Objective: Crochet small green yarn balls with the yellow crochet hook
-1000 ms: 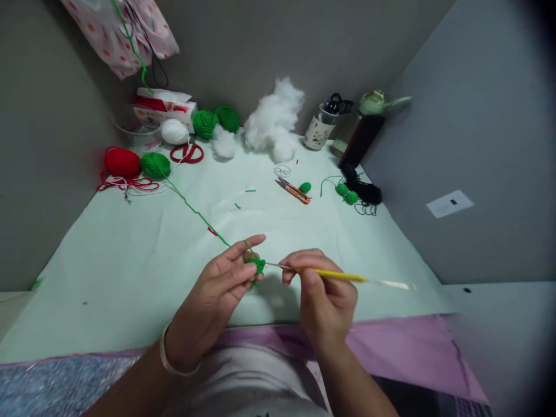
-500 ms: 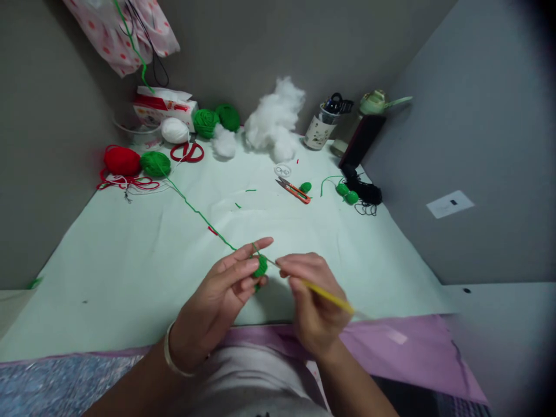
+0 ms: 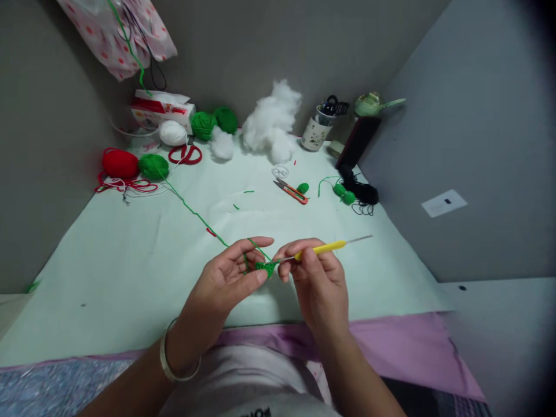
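My left hand [image 3: 228, 278] pinches a small green crochet piece [image 3: 264, 267] between thumb and fingers, with green yarn looped over the index finger. That green strand [image 3: 195, 213] runs back across the pale cloth to a green yarn ball [image 3: 153, 166] at the far left. My right hand [image 3: 319, 284] grips a yellow-handled crochet hook [image 3: 324, 249]; its metal tip is in the green piece and its tail points up to the right.
On the pale green cloth [image 3: 108, 260] lie a red yarn ball [image 3: 119, 163], red scissors [image 3: 186, 154], a white yarn ball [image 3: 172, 132], two green balls [image 3: 214, 121], white stuffing [image 3: 271, 121], orange snips [image 3: 291, 190], small green pieces [image 3: 343, 193], black yarn [image 3: 362, 191] and a cup of tools [image 3: 318, 128].
My right hand swung the hook's tail from down-right up to point up-right, and the green piece now sits flatter between my left fingertips.
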`<state>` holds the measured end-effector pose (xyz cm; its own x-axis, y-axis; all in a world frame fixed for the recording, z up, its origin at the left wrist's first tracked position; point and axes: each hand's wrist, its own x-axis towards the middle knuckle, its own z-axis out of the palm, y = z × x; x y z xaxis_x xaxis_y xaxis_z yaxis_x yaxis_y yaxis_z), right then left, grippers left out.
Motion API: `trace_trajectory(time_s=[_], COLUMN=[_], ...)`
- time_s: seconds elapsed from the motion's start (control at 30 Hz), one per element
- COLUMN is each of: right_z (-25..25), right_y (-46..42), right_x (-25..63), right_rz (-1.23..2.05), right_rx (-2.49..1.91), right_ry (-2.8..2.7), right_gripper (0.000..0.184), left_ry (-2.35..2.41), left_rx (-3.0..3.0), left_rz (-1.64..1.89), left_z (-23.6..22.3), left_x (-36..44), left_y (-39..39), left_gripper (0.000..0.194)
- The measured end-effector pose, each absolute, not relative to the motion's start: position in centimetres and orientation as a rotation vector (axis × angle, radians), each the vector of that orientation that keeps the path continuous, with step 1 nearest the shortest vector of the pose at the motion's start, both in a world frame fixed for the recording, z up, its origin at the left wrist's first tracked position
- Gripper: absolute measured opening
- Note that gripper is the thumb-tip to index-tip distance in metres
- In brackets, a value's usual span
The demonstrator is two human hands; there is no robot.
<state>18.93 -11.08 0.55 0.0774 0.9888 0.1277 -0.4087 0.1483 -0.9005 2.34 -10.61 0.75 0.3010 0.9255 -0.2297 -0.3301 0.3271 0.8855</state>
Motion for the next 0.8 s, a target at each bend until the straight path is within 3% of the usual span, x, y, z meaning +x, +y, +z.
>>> trace_trajectory(time_s=[0.2,0.53,0.8], right_z=[0.9,1.5,2.0], right_y=[-11.5,-13.1,-13.3], right_x=[19.3,19.0,18.5], right_rz=[1.148,0.639,0.51], right_rx=[-0.842,-0.859,-0.832], right_ry=[-1.088,-1.569,-1.682], right_gripper=[0.022,0.027,0.027], left_ry=[0.906,1.062,1.079], left_rx=[0.873,1.087,1.182], left_rz=[1.001,1.153,1.241], left_z=[1.1,1.1,1.4], left_x=[2.2,2.0,1.7], left_y=[-10.5,-11.1,-11.8], left_gripper=[0.035,0.026,0.027])
